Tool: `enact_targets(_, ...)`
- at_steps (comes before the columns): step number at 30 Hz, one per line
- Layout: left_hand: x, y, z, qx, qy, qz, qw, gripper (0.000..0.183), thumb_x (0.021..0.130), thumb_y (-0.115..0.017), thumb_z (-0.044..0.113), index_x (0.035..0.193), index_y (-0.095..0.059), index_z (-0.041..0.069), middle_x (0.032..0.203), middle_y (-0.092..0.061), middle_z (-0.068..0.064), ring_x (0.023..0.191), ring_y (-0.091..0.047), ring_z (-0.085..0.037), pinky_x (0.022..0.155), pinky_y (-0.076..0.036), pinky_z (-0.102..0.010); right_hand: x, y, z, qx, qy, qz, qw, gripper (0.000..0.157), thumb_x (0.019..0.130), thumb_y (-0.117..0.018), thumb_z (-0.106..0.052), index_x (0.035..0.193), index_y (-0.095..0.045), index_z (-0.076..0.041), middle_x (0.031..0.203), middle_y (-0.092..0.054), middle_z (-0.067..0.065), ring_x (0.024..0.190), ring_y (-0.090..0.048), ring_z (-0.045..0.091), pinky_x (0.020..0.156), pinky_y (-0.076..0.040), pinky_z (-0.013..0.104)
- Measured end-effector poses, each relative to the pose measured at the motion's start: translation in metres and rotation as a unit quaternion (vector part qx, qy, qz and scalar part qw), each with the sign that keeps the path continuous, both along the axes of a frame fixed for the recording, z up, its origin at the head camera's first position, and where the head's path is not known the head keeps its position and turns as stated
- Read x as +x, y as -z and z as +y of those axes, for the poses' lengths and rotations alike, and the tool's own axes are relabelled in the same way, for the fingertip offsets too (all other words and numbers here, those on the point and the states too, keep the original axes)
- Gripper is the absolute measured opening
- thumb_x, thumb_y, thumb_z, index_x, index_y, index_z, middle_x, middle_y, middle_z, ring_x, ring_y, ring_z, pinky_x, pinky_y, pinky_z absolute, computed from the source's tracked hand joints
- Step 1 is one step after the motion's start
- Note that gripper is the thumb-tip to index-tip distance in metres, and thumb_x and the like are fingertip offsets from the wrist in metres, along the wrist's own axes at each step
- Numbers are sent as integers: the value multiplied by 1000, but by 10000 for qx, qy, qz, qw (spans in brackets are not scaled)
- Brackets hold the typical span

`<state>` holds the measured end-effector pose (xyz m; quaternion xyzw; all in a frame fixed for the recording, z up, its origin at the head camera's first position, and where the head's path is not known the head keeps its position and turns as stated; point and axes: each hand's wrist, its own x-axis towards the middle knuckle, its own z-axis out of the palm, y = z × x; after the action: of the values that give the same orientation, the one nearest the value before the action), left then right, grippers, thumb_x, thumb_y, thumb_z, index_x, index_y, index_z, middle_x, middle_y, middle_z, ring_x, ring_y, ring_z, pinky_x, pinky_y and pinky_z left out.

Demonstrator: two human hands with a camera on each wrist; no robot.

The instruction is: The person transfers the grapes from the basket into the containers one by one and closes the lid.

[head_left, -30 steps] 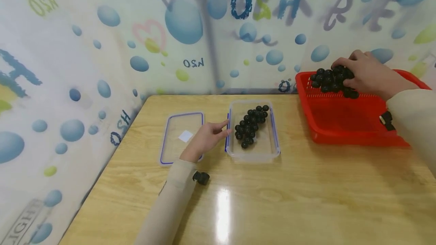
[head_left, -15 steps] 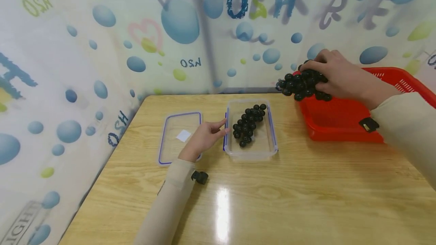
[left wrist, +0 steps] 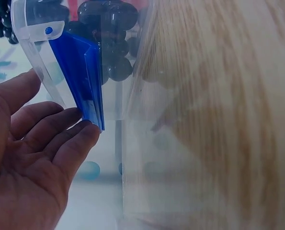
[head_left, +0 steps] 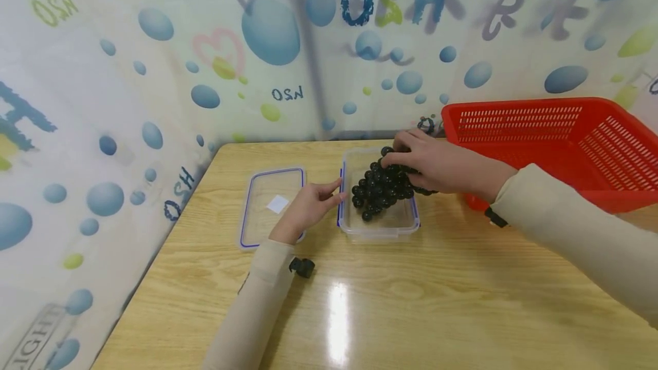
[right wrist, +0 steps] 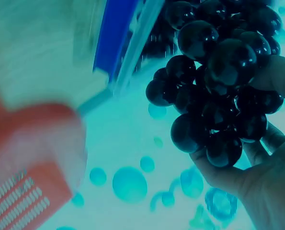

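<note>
My right hand (head_left: 437,164) grips a bunch of black grapes (right wrist: 214,91), holding it over a clear plastic container (head_left: 380,232) in the head view. Another bunch of black grapes (head_left: 362,194) lies in that container, and the two overlap from above, so where one ends is hard to see. At the container's left wall is my left hand (head_left: 311,210), its fingers extended. In the left wrist view, those fingertips touch the blue side clip (left wrist: 80,72), with the thumb near the rim.
A clear lid with a blue seal (head_left: 248,210) lies left of the container, bearing a white label (head_left: 277,204). On the right stands a red slotted basket (head_left: 555,141), partly behind my right forearm. A patterned wall covering (head_left: 329,67) rises behind the wooden table (head_left: 411,301).
My right hand has carried its bunch of grapes leftward, from above the red basket to above the container. My left hand has stayed at the container's side.
</note>
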<state>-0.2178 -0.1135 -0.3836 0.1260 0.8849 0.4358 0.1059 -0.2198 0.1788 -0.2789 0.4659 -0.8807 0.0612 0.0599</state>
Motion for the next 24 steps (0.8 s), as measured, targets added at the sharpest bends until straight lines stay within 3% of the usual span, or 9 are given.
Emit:
enact_targets(4,-1,2,1,34,-2,43,10000,50,97,-63,37,143,-52,18,133,-59,-8,122,-55,-21,98,-46,-41,1,9,-13,9,-102,-240,9997,43,87,-72,-2,126,-61,-17,116,-49,9,107,-45,27,80,-53,37)
enact_targets(11,-3,1,1,18,55,168,9998,49,98,-62,36,142,-53,16,132,-59,-8,120,-56,-21,96,-47,-39,5,14,-29,-180,-320,-285,9989,40,89,-70,-1,126,-62,-16,114,-49,8,106,-46,25,84,-51,37)
enact_targets(19,-1,2,2,105,22,41,9999,49,99,-61,36,143,-53,17,134,-58,-7,121,-56,-21,96,-47,-39,-1,38,-32,-242,-44,-641,9976,45,89,-70,-1,130,-60,-16,118,-50,9,111,-47,28,94,-48,44)
enact_targets(24,0,2,1,156,-5,149,9998,49,99,-62,35,142,-53,16,136,-57,-7,123,-54,-24,99,-45,-40,-4,48,-33,-274,55,-732,9969,47,90,-68,2,132,-57,-16,122,-49,11,113,-49,30,96,-47,45)
